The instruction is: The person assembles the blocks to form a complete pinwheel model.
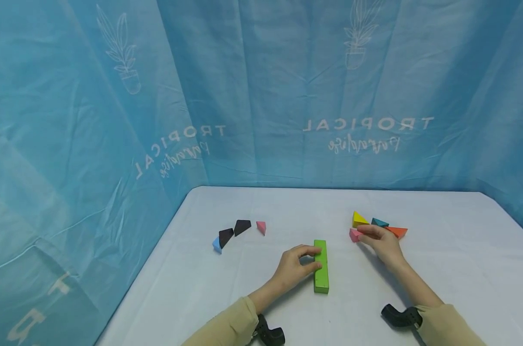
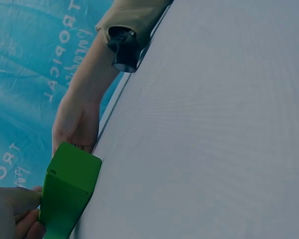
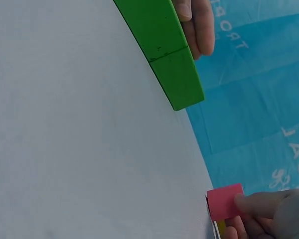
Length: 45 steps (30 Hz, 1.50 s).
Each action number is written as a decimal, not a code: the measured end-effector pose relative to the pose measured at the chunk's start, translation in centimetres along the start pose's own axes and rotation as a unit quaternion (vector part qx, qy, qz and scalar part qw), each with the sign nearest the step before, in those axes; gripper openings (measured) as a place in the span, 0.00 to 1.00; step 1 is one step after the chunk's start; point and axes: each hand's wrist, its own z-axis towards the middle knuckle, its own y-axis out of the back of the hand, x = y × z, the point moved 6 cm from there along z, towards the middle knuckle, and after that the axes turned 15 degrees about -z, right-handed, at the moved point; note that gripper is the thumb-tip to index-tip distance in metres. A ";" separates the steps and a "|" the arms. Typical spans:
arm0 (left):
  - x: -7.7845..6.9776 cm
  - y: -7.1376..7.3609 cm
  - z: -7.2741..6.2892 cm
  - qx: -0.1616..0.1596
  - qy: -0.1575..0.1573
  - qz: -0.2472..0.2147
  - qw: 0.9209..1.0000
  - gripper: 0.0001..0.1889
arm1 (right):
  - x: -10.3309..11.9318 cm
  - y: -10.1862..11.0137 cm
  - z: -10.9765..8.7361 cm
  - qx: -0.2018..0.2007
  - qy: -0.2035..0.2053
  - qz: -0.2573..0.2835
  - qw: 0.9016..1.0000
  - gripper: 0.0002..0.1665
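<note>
My left hand (image 1: pixel 293 265) rests its thumb and fingers against the left side of a long green bar (image 1: pixel 321 283), fingertips over its top edge. A seam across the bar shows in the right wrist view, where my left fingers (image 3: pixel 204 30) lie along one side only. My right hand (image 1: pixel 384 244) pinches a small pink block (image 3: pixel 223 201) between thumb and fingers. Close around that hand lie a yellow block (image 1: pixel 358 219), a teal block (image 1: pixel 380 222) and an orange triangular block (image 1: pixel 398 232). The orange one is partly hidden by the hand.
At the left of the white table (image 1: pixel 166 288) lie two black blocks (image 1: pixel 242 227), a light blue block (image 1: pixel 217 245) and a pink pointed block (image 1: pixel 261 227). Blue printed cloth (image 1: pixel 261 96) hangs behind and to the left. A black device (image 1: pixel 400 317) sits at each wrist.
</note>
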 end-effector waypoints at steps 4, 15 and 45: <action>0.0 0.0 0.0 0.000 -0.006 0.008 1.000 0.17 | 0.1 -0.1 0.0 -0.018 0.007 -0.049 0.999 0.22; -0.1 0.1 0.0 -0.001 -0.017 0.005 1.000 0.17 | 1.2 -0.7 0.2 -0.077 0.068 -0.175 0.979 0.18; -0.3 0.1 0.0 0.001 -0.034 0.013 0.999 0.17 | 6.4 -6.3 3.6 -0.016 0.064 -0.076 0.995 0.17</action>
